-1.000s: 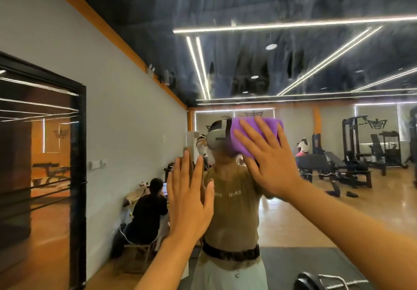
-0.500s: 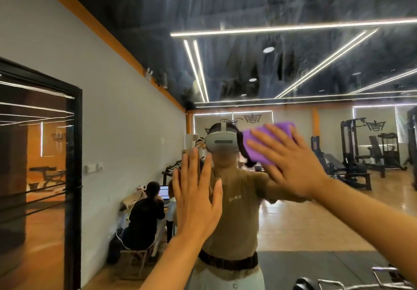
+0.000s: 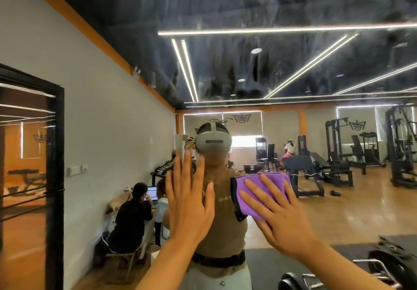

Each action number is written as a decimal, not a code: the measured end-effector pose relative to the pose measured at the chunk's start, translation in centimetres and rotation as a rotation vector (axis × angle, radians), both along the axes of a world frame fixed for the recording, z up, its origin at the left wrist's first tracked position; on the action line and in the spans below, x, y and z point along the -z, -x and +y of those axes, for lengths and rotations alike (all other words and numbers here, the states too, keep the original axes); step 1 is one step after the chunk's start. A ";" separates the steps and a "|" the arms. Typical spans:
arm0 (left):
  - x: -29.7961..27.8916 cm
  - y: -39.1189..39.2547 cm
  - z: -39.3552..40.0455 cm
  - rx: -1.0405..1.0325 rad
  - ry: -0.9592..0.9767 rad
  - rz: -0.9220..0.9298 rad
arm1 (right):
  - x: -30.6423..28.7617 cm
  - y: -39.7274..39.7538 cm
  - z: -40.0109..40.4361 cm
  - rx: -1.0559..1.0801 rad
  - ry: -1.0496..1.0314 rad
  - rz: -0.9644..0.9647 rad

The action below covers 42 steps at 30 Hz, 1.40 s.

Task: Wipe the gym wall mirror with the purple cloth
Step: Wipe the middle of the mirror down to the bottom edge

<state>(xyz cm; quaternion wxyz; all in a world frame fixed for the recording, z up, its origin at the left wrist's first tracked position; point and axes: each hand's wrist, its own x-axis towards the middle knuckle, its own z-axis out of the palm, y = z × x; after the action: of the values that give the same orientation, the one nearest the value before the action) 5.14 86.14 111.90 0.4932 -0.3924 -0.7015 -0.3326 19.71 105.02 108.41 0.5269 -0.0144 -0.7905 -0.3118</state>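
Note:
The wall mirror fills most of the head view and reflects the gym, streaked and smeared in its upper part. A folded purple cloth lies flat against the glass at chest height, right of centre. My right hand presses it to the mirror with fingers spread straight. My left hand rests flat on the glass to the left of the cloth, fingers straight and pointing up, holding nothing. The hands hide part of my own reflection.
A black door frame stands at the far left beside the grey wall. Reflected in the mirror are weight machines, seated people at a laptop, and weight plates at the lower right.
My right hand has slid the purple cloth down the mirror and a little to the right, from head height to chest height. My left hand stays flat on the glass.

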 end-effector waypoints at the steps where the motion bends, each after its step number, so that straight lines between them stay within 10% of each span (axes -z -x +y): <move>1: 0.0 0.0 0.0 -0.007 0.001 -0.006 | 0.0 -0.3 0.2 0.006 -0.006 -0.017; 16: 0.0 -0.3 -0.5 -0.071 0.037 0.007 | -19.5 2.9 -0.6 -0.148 0.184 0.292; 31: 4.4 0.1 -2.1 -0.053 0.120 -0.049 | 6.1 0.9 -1.8 -0.048 0.048 -0.037; 42: 4.7 0.0 -3.3 -0.048 0.191 -0.070 | -9.4 3.0 -2.2 -0.092 0.155 0.144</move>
<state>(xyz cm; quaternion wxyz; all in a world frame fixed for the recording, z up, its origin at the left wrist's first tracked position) 5.12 82.79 107.23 0.4368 -0.4088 -0.7559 -0.2659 16.71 102.80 117.78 0.5935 -0.0413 -0.7720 -0.2235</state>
